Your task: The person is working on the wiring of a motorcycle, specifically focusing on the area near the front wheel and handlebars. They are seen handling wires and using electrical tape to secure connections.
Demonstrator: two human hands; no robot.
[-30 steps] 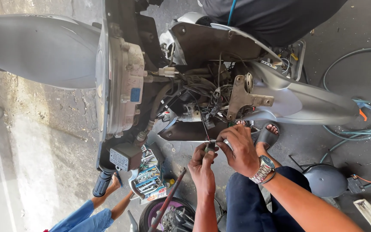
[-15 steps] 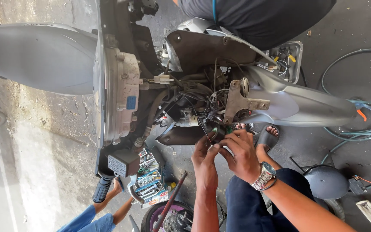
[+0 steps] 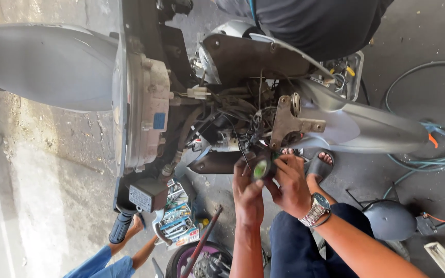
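My left hand (image 3: 248,194) and my right hand (image 3: 290,188), which wears a wristwatch (image 3: 315,208), meet just below the exposed wiring (image 3: 243,121) of a stripped scooter. Between their fingertips they pinch a small black round part with a green face (image 3: 260,169). A thin dark wire runs from that spot up into the tangle of cables. The grey metal bracket (image 3: 292,121) of the frame is right above my right hand.
The scooter's grey body panel (image 3: 42,67) and engine case (image 3: 148,121) fill the left. A person in a dark shirt (image 3: 310,23) stands behind it. Another person's hand (image 3: 136,226) is by the handlebar grip. A tool tray (image 3: 178,216), blue hoses (image 3: 433,149) and a sandalled foot (image 3: 319,163) lie around.
Both hands have stayed together under the wiring and shifted slightly. The round part has turned, so its green face now shows. The view has drifted a little.
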